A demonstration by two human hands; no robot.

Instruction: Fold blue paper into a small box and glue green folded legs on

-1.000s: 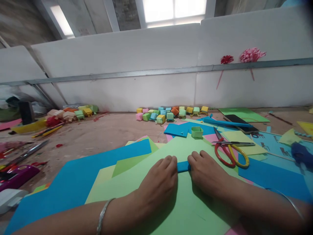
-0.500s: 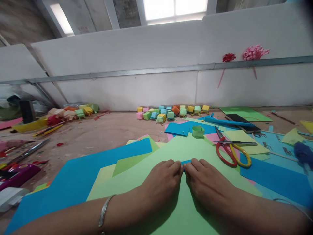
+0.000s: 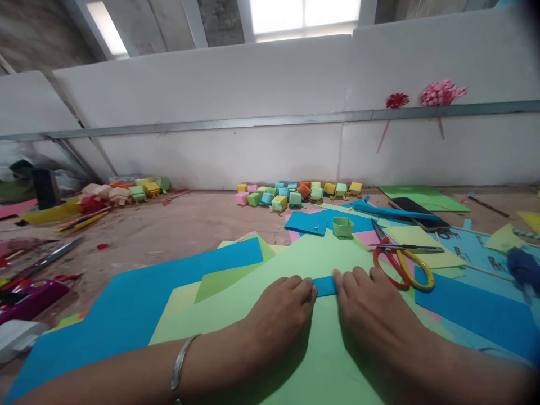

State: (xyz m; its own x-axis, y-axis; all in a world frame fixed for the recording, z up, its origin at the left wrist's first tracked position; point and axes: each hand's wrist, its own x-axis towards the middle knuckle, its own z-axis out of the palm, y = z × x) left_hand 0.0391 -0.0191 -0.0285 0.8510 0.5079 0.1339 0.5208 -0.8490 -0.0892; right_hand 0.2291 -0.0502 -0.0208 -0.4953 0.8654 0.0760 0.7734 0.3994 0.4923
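A small blue paper strip (image 3: 325,286) lies across the light green sheet (image 3: 295,264), with a short stretch showing between my hands. My left hand (image 3: 282,306) is closed on the strip's left end, fingertips pressed together. At the other end my right hand (image 3: 371,306) has its curled fingers on the strip; the end itself is hidden beneath them. Just beyond my hands stands a little open green paper box (image 3: 343,226). Scissors with red and yellow handles (image 3: 400,264) lie to the right, close to my right hand, with a dark pointed tool (image 3: 409,246) across them.
Several small coloured paper boxes (image 3: 278,203) stand in rows by the white wall. A phone (image 3: 417,212) and a folded blue paper strip (image 3: 388,211) lie at the back right. Large blue paper (image 3: 139,292) spreads left. A purple tool (image 3: 34,301) sits at the far left.
My right hand has slid to the right, away from the left one, so more of the blue strip shows between them. My left hand has stayed in place.
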